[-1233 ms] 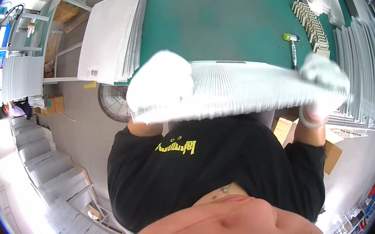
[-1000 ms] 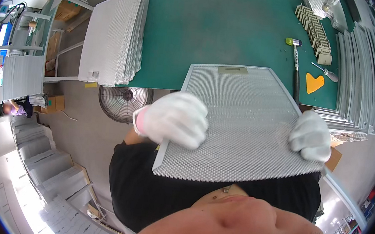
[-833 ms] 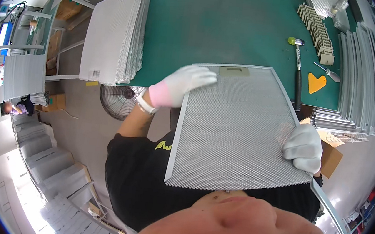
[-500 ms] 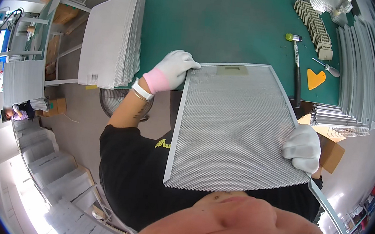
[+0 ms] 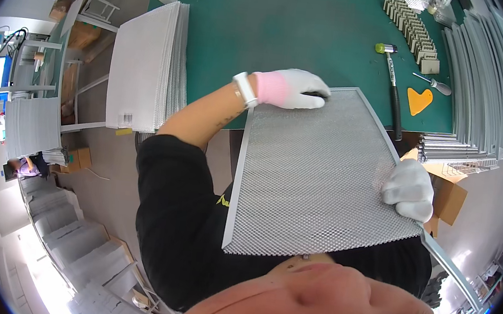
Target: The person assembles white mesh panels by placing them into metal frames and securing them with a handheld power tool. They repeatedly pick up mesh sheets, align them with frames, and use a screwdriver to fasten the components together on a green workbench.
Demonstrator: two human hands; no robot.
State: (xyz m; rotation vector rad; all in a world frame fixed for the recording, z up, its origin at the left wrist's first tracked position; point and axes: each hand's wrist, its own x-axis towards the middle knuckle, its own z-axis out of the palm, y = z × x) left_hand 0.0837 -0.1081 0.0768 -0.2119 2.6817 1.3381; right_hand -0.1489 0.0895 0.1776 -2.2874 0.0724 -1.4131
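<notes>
A silver mesh filter panel [image 5: 317,176] lies tilted before me, its far edge at the green table and its near edge close to my body. Slim metal rails frame its left, far and right sides. My left hand [image 5: 298,89], in a white glove with a pink cuff, is curled at the far edge, thumb and fingers around the spot of the tan handle piece, which it now hides. Gloved too, my right hand [image 5: 408,191] is closed on the panel's right edge. Below it, a metal frame strip [image 5: 451,267] sticks out past the mesh corner, angled away.
On the green table [image 5: 289,32] are a mallet [image 5: 395,101], a screwdriver [image 5: 434,84], an orange scraper [image 5: 418,101] and a row of tan handle pieces [image 5: 411,33]. Mesh sheets [image 5: 144,66] are stacked at left; metal frame strips [image 5: 485,89] stand at right above a cardboard box [image 5: 448,201].
My left hand has moved right along the far edge, from the left corner to the tan handle piece, covering it. My right hand keeps its hold on the right edge.
</notes>
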